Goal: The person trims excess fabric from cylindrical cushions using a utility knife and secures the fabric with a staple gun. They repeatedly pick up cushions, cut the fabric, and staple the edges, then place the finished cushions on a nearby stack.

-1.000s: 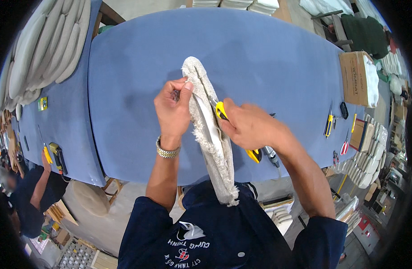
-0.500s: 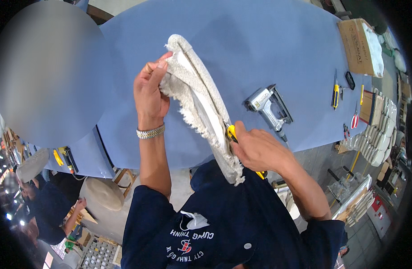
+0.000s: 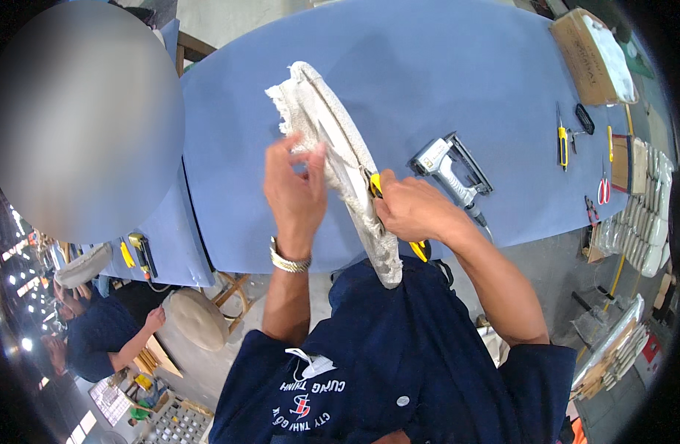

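Observation:
A padded cushion [image 3: 345, 137] in cream fabric, long and narrow from this side, stands tilted over the near side of the table with its lower end against my front. A loose, frayed fabric flap [image 3: 279, 103] hangs along its left side. My right hand [image 3: 418, 209] is closed round a yellow utility knife [image 3: 421, 250], its front end at the cushion's edge; the blade tip is hidden. My left hand [image 3: 295, 196], blurred at the fingertips, is beside the cushion's frayed side with thumb and fingers apart.
On the blue table [image 3: 281, 37], a staple gun [image 3: 451, 169] lies right of the cushion. Farther right are a yellow screwdriver [image 3: 562, 144], red-handled scissors [image 3: 603, 191], pliers [image 3: 591, 211] and a cardboard box [image 3: 583, 59]. At the left, another person [image 3: 107, 333] is near a round cushion [image 3: 196, 318].
My left hand has let go of the flap near the cushion's top and moved down and right. The right hand with the knife has shifted slightly up along the edge.

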A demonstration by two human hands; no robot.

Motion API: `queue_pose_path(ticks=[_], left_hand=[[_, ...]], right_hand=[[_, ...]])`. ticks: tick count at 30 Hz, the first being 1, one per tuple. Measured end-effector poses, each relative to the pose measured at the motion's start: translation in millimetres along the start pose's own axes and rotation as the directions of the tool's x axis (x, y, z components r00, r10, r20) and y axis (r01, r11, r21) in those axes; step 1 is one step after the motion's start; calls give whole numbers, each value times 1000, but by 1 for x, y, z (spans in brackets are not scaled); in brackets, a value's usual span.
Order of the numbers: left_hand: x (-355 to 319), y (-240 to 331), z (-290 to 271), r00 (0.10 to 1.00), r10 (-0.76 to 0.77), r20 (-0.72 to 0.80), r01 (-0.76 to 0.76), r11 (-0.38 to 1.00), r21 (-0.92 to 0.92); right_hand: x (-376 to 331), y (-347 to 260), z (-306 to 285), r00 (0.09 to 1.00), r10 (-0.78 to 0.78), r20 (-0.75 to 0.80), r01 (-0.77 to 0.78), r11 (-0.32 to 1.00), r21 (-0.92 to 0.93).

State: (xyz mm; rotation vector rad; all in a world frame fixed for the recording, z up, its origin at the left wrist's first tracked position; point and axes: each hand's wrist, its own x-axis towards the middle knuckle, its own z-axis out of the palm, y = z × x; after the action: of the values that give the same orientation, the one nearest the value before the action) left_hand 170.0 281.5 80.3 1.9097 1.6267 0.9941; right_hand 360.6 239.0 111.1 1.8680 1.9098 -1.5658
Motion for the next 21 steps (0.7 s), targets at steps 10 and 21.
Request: queue_pose_path(ticks=[10,21], left_hand=[[7,0,30,926,211,313,-297,919,260],[11,-37,28,845,-58,532,338,828,-447]], right_hand=[[-1,-3,-3,1000,0,12,0,1000,-1],[3,1,-3,997,-3,80,-2,998,56]])
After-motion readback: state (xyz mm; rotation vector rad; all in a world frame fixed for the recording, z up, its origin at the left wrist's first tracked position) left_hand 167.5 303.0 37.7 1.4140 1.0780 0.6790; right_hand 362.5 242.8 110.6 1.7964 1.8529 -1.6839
